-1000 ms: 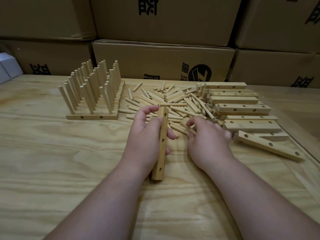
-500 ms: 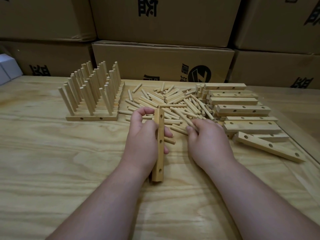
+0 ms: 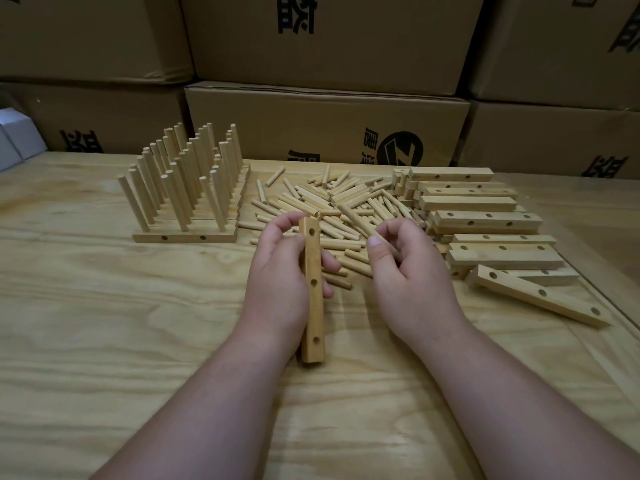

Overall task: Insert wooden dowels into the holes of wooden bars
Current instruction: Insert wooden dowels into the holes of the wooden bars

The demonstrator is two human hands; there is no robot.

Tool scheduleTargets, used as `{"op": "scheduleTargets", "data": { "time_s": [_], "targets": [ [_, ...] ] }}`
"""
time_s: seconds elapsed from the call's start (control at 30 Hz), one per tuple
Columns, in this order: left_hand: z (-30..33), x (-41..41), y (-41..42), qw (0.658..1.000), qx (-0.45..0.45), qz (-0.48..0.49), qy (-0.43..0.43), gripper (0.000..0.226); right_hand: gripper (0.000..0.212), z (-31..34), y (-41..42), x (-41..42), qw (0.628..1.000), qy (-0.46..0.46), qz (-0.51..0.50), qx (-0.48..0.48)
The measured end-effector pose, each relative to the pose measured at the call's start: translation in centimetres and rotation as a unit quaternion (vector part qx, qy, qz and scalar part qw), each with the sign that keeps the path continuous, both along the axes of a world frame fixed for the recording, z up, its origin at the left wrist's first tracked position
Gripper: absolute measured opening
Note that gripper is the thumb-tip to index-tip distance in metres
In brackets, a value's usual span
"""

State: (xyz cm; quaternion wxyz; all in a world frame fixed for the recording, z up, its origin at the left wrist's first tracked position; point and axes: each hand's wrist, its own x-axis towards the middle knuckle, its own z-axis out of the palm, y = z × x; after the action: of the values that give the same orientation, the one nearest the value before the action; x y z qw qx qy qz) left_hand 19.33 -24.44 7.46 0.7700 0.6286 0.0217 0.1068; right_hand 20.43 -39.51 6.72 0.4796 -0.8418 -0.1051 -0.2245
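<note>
While the left hand (image 3: 280, 271) grips a wooden bar (image 3: 312, 292) lengthwise, fingers curled round it from the left and fingertips showing on its right edge, the bar points away from the person with its near end low over the surface (image 3: 104, 341). Three holes face up, all unfilled. Right hand (image 3: 405, 271) is raised just right of the bar, fingers curled, thumb and fingertips pinching one dowel (image 3: 356, 220) that angles up and left out of the grip. Dowel tip sits near the bar's far end, apart from it, not in a hole.

Loose dowel pile (image 3: 332, 202) lies directly beyond both hands. Stack of empty bars (image 3: 485, 220) sits right of the pile, roughly parallel, holes visible; one bar (image 3: 536, 294) lies skewed at the near right. Finished bars with upright dowels (image 3: 187, 188) stand packed side by side at the left, well apart from the hands. Cardboard boxes (image 3: 325, 123) stacked along the back edge. A white box (image 3: 17, 140) is at far left, partly cut off.
</note>
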Motion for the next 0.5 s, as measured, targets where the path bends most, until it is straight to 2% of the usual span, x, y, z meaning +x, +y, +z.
{"op": "scheduleTargets", "data": {
  "time_s": [0.1,0.23,0.33,0.5],
  "targets": [
    [0.1,-0.1,0.1,1.000,-0.012,-0.010,-0.004,0.036,0.018,-0.1,-0.2,0.1,0.999,-0.017,0.001,0.032],
    [0.1,-0.2,0.0,1.000,-0.022,-0.015,-0.013,0.029,0.033,0.0,-0.2,-0.1,0.998,-0.058,0.010,0.036],
    [0.0,-0.2,-0.1,0.999,-0.036,-0.012,-0.015,0.024,0.035,0.4,0.2,-0.2,0.997,-0.068,0.046,-0.004],
    [0.1,0.0,0.1,0.995,-0.100,0.009,-0.006,0.036,0.047,0.8,0.7,-0.9,0.978,-0.119,0.137,-0.106]
  ]
}}
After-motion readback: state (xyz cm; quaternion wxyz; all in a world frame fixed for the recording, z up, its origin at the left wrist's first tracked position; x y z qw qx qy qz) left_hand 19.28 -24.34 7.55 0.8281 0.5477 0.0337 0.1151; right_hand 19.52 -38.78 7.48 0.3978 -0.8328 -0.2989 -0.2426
